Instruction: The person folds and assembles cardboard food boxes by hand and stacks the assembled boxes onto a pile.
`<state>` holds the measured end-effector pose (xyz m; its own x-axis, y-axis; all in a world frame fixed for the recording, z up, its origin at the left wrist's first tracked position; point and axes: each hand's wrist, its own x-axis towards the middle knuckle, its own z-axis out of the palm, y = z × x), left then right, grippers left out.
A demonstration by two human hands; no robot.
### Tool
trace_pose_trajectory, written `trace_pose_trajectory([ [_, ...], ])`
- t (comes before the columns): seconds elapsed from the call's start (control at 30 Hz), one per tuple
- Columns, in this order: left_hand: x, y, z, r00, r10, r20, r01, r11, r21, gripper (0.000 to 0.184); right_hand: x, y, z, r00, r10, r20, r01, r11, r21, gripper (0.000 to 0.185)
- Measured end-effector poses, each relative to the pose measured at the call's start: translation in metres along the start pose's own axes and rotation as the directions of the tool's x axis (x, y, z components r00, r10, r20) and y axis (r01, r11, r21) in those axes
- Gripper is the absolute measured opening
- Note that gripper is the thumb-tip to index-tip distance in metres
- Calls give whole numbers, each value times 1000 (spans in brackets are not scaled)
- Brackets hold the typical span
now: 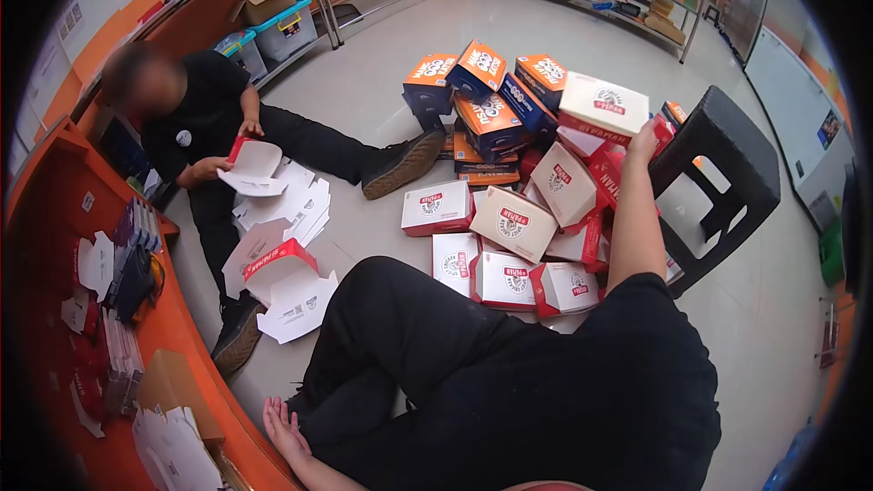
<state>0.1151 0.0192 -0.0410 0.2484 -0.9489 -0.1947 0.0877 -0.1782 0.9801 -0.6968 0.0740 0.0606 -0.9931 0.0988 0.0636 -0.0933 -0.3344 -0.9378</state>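
My right hand [644, 144] reaches far out and grips the right end of a folded red-and-white food box [602, 100], above the heap. Its fingers are partly hidden by the box. Under and in front of it lie several more red-and-white food boxes [513, 225], some tilted against each other. My left hand [286, 429] rests low beside my bent leg, palm up with fingers loosely stretched, holding nothing. A partly folded red-and-white carton [293, 289] lies on the floor between me and another person.
Across from me a person [205, 95] sits holding a half-folded carton [255, 166]; flat cartons [305, 209] lie nearby. Orange-and-blue boxes [491, 118] are stacked behind the heap. A black stool [727, 127] stands right, an orange shelf unit [173, 309] left.
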Motion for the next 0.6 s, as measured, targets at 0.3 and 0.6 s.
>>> trace_pose_trajectory([
  [0.3, -3, -2, -3, 999, 18, -31, -19, 1000, -19, 50, -159, 75, 81, 735, -519, 435, 677, 597, -431, 56],
  [0.6, 0, 2, 8, 993, -87, -85, 80, 994, -79, 43, -530, 74, 164, -505, -281, 816, 507, 668, 544, 20],
])
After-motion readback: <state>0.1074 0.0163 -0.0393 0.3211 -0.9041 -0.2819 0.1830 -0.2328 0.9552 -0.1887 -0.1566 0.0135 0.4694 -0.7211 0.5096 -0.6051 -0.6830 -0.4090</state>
